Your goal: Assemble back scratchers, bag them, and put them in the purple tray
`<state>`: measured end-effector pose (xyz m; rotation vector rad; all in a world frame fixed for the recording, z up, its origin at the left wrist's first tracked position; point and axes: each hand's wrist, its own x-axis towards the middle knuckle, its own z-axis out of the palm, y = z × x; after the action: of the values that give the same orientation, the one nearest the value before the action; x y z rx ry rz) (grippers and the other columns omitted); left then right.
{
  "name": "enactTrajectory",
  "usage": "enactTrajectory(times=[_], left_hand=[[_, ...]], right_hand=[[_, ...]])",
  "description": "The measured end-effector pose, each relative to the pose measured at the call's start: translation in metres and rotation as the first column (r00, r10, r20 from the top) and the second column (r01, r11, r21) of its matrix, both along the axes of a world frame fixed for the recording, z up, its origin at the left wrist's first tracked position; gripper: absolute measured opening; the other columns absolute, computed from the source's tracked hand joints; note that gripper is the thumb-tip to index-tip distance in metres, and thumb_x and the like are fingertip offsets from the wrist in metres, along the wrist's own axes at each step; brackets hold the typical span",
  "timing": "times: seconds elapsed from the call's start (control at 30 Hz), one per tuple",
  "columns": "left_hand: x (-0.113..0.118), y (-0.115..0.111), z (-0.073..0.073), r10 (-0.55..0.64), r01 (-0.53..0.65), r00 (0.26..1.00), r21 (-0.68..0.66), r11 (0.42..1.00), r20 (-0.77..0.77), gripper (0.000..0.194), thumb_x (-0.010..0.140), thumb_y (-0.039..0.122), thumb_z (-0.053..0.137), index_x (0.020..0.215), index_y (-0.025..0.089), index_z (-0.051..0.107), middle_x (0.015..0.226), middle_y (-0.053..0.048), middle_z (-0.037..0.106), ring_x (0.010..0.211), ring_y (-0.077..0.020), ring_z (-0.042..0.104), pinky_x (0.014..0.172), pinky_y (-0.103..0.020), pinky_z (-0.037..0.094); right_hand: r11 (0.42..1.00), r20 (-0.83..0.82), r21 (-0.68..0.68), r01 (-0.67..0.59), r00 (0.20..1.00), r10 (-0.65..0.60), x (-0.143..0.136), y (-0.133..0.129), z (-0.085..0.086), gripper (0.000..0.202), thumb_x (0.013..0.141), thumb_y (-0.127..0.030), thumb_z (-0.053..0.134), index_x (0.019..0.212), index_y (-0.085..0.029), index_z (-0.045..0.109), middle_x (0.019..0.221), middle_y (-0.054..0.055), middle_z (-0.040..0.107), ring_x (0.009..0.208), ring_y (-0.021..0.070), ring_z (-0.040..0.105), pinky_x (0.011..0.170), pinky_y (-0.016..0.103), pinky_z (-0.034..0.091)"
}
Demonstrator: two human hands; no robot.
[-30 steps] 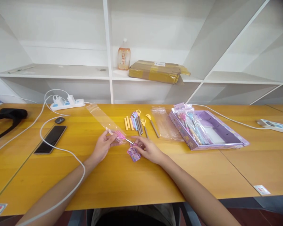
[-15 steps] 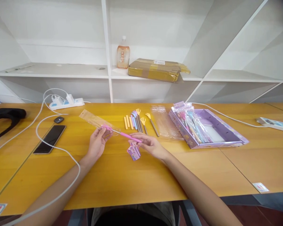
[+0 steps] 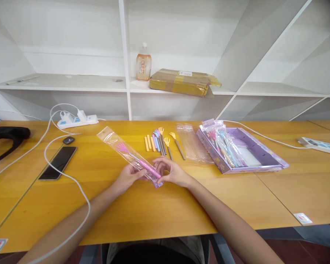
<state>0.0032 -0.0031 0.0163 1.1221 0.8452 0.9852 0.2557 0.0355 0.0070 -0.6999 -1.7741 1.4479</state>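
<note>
A pink scratcher (image 3: pixel 148 168) is held slantwise above the table (image 3: pixel 154 216), its claw toward the upper left and its handle toward the lower right. It is enclosed along most of its length by a clear bag (image 3: pixel 112 140). The bag is gripped partway along by the left hand (image 3: pixel 128 178), whose grip is closed, with the thumb laid over the handle and the fingers mostly hidden underneath. The lower end of the handle is pinched by the right hand (image 3: pixel 173 173), its grip nearly closed, thumb and fingers curved around that end; whether film is caught there too cannot be told. A purple card (image 3: pixel 157 184) is partly seen just beneath the handle's end; whether it is inside the bag cannot be made out.

Beyond the hands, short yellow sticks (image 3: pixel 147 143) are laid side by side, next to a bunch of small scratchers (image 3: pixel 161 141). Farther right, flat clear bags (image 3: pixel 192 145) are spread beside a purple box (image 3: pixel 264 169), in which bagged scratchers (image 3: pixel 225 146) are piled at the left end. On the left, a phone (image 3: pixel 58 163) is placed near a black mouse (image 3: pixel 68 140).
</note>
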Motion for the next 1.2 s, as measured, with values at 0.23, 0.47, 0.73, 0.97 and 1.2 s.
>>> enactTrajectory(times=[0.23, 0.47, 0.73, 0.97, 1.2], left_hand=[[0.007, -0.012, -0.006, -0.164, 0.167, 0.983, 0.027, 0.986, -0.088, 0.049, 0.086, 0.050, 0.085, 0.118, 0.015, 0.072, 0.117, -0.013, 0.080, 0.104, -0.0280, 0.076, 0.091, -0.041, 0.062], [0.003, -0.006, -0.004, 0.045, -0.044, 0.998, 0.025, 0.999, -0.045, 0.041, 0.086, 0.048, 0.085, 0.109, 0.016, 0.076, 0.111, -0.010, 0.081, 0.100, -0.0251, 0.074, 0.093, -0.038, 0.059], [-0.002, 0.001, 0.002, 0.138, -0.128, 0.985, -0.096, 0.987, 0.103, 0.037, 0.082, 0.047, 0.088, 0.092, 0.015, 0.072, 0.089, -0.006, 0.079, 0.074, -0.0173, 0.071, 0.074, -0.030, 0.058], [-0.001, -0.001, -0.005, 0.089, -0.083, 0.982, 0.040, 0.996, -0.166, 0.046, 0.084, 0.055, 0.084, 0.104, 0.015, 0.073, 0.102, -0.009, 0.080, 0.091, -0.0238, 0.073, 0.083, -0.035, 0.057], [0.004, -0.011, -0.006, -0.083, 0.112, 0.970, 0.119, 0.987, -0.227, 0.049, 0.092, 0.061, 0.074, 0.111, 0.016, 0.071, 0.109, -0.010, 0.078, 0.101, -0.0257, 0.071, 0.093, -0.038, 0.055]], right_hand=[[0.982, 0.188, 0.184, -0.032, 0.982, -0.004, -0.008, -0.009, 0.004, 0.088, 0.063, -0.051, 0.101, 0.139, -0.026, 0.065, 0.120, 0.006, 0.064, 0.097, 0.0206, 0.064, 0.084, 0.033, 0.055], [0.984, 0.131, 0.180, -0.022, 0.991, -0.002, -0.006, -0.010, 0.005, 0.058, 0.099, -0.063, 0.067, 0.140, -0.024, 0.062, 0.119, 0.008, 0.065, 0.102, 0.0218, 0.066, 0.090, 0.036, 0.055], [0.860, 0.119, 0.501, 0.095, 0.977, -0.178, 0.003, -0.005, 0.010, 0.032, 0.101, -0.035, 0.071, 0.132, -0.026, 0.069, 0.122, 0.011, 0.059, 0.110, 0.0234, 0.064, 0.095, 0.042, 0.059], [0.819, 0.108, 0.573, 0.032, 0.988, -0.115, 0.003, -0.017, 0.030, 0.008, 0.097, -0.031, 0.076, 0.098, -0.025, 0.082, 0.125, 0.011, 0.060, 0.119, 0.0251, 0.062, 0.100, 0.041, 0.057], [0.864, 0.075, 0.493, 0.103, 0.984, -0.160, -0.008, -0.022, 0.029, 0.012, 0.099, -0.035, 0.075, 0.098, -0.023, 0.078, 0.113, 0.009, 0.063, 0.111, 0.0237, 0.065, 0.102, 0.043, 0.054]])
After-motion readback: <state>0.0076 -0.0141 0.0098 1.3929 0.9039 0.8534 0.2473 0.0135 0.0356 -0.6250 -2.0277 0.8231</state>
